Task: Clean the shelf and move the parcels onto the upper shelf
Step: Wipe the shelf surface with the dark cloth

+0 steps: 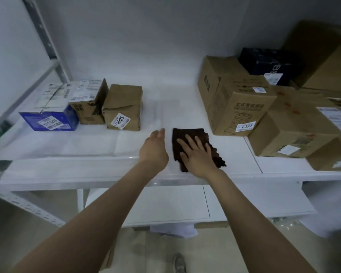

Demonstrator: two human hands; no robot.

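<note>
A dark brown cloth [189, 136] lies flat on the white shelf [87, 146] near its front edge. My right hand [197, 154] presses flat on the cloth with fingers spread. Just left of the cloth, my left hand [155, 147] hovers with its fingers loosely apart and nothing in it. On the left of the shelf stand three parcels: a blue box [51, 120], a small brown box [89, 104] with an open flap, and a brown paper-wrapped parcel [123, 108] labelled 4005.
Several cardboard boxes crowd the shelf's right side; the nearest one [238, 107] is labelled 6232, with a dark blue box [264, 64] behind it. A lower white shelf [165, 203] shows beneath. A grey metal upright [45, 36] rises at the left. The floor lies below.
</note>
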